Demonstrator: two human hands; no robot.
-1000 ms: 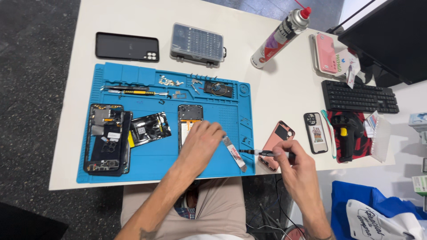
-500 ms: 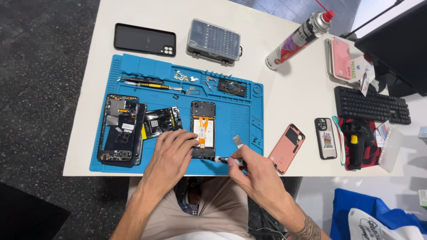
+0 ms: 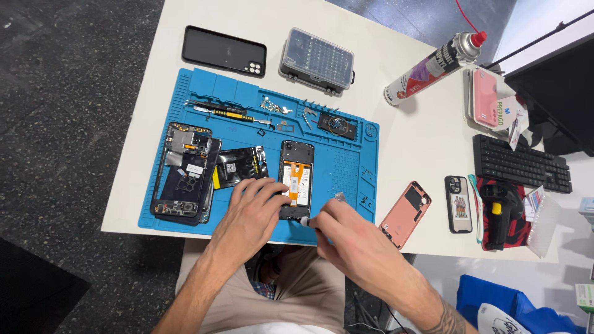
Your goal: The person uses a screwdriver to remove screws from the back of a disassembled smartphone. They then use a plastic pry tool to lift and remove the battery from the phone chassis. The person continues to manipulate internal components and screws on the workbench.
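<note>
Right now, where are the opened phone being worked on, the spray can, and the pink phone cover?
Opened phone (image 3: 296, 179), head view, on its orange inner part.
Spray can (image 3: 431, 67), head view, mid-body.
Pink phone cover (image 3: 405, 214), head view, centre of its back.

Phone repair workshop, blue repair mat (image 3: 346, 167), opened phones (image 3: 185, 173)

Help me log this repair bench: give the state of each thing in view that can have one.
Opened phone: back off, insides showing, flat on blue mat.
Left hand: pressing on its lower left edge.
Right hand: pinching a small tool at its bottom end.
Second phone frame: stripped, flat.
Black phone: back up.
Pink back cover: removed, inside up.
Bit case: closed.
Spray can: lying down.
</note>
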